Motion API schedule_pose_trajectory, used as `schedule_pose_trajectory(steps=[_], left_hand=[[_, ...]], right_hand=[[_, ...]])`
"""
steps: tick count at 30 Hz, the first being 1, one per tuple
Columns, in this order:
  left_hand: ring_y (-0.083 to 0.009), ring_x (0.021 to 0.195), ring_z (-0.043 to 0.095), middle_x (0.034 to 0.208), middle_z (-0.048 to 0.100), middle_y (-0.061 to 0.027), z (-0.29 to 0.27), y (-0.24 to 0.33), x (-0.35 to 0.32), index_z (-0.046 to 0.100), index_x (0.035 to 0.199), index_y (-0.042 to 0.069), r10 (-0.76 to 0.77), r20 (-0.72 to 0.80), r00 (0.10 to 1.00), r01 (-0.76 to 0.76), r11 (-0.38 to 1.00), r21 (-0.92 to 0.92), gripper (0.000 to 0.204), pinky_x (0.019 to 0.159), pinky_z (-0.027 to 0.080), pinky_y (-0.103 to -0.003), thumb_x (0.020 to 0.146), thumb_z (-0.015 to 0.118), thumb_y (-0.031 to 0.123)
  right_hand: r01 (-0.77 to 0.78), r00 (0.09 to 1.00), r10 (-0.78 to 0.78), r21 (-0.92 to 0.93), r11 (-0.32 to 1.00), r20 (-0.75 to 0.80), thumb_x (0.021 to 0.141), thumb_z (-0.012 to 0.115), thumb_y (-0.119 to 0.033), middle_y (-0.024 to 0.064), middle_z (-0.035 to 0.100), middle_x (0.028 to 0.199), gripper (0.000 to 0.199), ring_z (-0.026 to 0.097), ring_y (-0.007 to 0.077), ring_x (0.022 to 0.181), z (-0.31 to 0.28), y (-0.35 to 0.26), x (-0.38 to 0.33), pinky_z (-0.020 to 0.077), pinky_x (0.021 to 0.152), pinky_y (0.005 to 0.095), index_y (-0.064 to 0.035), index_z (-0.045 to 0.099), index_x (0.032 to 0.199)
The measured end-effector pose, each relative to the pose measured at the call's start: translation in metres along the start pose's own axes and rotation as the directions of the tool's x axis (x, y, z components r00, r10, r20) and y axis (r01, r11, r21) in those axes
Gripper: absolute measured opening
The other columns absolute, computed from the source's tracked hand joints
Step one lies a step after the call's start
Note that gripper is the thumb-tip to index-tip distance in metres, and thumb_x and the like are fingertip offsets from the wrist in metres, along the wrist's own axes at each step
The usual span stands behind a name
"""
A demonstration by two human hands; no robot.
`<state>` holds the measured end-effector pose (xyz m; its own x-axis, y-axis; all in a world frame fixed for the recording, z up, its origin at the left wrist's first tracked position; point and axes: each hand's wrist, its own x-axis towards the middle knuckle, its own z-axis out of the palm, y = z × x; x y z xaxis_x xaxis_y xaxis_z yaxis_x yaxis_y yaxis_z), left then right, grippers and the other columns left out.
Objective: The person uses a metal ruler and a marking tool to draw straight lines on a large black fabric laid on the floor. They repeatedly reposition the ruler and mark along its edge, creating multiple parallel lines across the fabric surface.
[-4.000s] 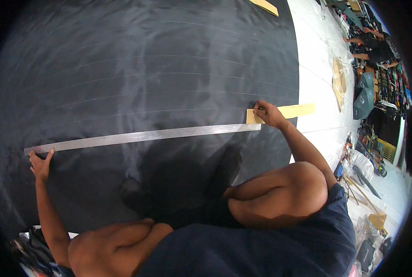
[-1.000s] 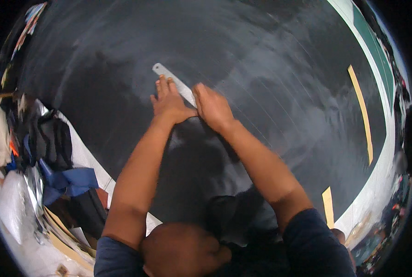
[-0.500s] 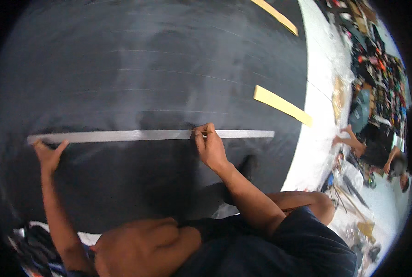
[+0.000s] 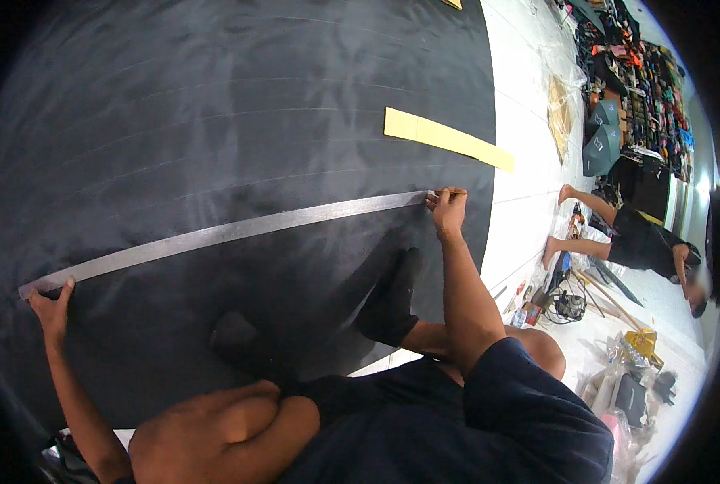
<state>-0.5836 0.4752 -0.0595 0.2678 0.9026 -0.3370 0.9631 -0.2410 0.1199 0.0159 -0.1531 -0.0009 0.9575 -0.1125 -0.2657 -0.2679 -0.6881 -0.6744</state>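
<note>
A long metal ruler (image 4: 231, 232) lies slantwise across the black sheet (image 4: 158, 323), its right end farther from me than its left. At its left end is my left hand (image 4: 51, 313), thumb and fingers spread, their tips against the near edge of the ruler. My right hand (image 4: 447, 211) is closed in a pinch at the ruler's right end. A thin, brownish, pencil-like stick (image 4: 457, 190) shows between its fingers; its tip is hard to make out. Faint pale lines run across the sheet beyond the ruler.
A yellow strip (image 4: 449, 139) lies across the sheet's right part, beyond my right hand. My dark-socked foot (image 4: 392, 294) rests on the sheet. At right, a person (image 4: 655, 246) bends over the white tiled floor (image 4: 513, 89), near plastic bags and a heap of mixed goods (image 4: 642, 105).
My right hand has moved right along the ruler to its far end. The ruler has tilted, its left end nearer me. My view has shifted, and the person at right shows more fully.
</note>
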Motion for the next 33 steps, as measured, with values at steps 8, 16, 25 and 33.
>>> schedule_pose_trajectory(steps=[8, 16, 25, 33], left_hand=[[-0.0425, 0.141, 0.034, 0.146, 0.037, -0.0323, -0.009, 0.02, -0.003, 0.035, 0.142, -0.017, 0.025, 0.125, 0.992, -0.007, 0.99, -0.14, 0.114, 0.118, 0.028, -0.046, 0.071, 0.086, 0.055], [-0.043, 0.144, 0.029, 0.151, 0.029, -0.0325, -0.013, 0.038, -0.023, 0.025, 0.144, -0.021, -0.064, -0.046, 0.997, 0.064, 0.998, -0.001, 0.128, 0.118, 0.028, -0.047, 0.067, 0.086, 0.061], [-0.0446, 0.149, 0.02, 0.156, 0.019, -0.0355, -0.016, 0.041, -0.026, 0.021, 0.147, -0.019, -0.087, -0.017, 0.996, 0.087, 0.996, -0.02, 0.134, 0.121, 0.024, -0.045, 0.066, 0.084, 0.066], [-0.0407, 0.149, 0.019, 0.156, 0.022, -0.0313, -0.021, 0.051, -0.028, 0.021, 0.149, -0.016, -0.068, 0.011, 0.998, 0.068, 0.995, -0.07, 0.136, 0.121, 0.024, -0.045, 0.062, 0.086, 0.066]], right_hand=[[0.024, 0.981, -0.089, -0.344, 0.939, -0.175, 0.102, 0.053, -0.016, 0.0189, 0.069, 0.103, 0.019, 0.072, 0.0322, 0.085, 0.012, 0.001, -0.009, 0.0545, 0.079, 0.0443, -0.0045, 0.046, 0.116], [0.651, 0.74, -0.504, -0.285, 0.704, 0.445, 0.1, 0.057, -0.015, 0.0239, 0.065, 0.107, 0.018, 0.062, 0.0468, 0.101, 0.122, -0.078, -0.187, 0.0505, 0.081, 0.05, -0.0082, 0.055, 0.116], [0.833, -0.015, -0.768, 0.433, 0.344, 0.64, 0.089, 0.055, -0.006, 0.0191, 0.06, 0.095, 0.01, 0.061, 0.0409, 0.091, 0.302, -0.171, -0.317, 0.0507, 0.077, 0.0515, -0.005, 0.052, 0.098], [0.732, -0.302, -0.721, 0.636, 0.244, 0.624, 0.1, 0.05, -0.029, 0.0182, 0.067, 0.118, 0.033, 0.062, 0.0379, 0.111, 0.319, -0.261, -0.291, 0.0499, 0.097, 0.0476, -0.0046, 0.066, 0.116]])
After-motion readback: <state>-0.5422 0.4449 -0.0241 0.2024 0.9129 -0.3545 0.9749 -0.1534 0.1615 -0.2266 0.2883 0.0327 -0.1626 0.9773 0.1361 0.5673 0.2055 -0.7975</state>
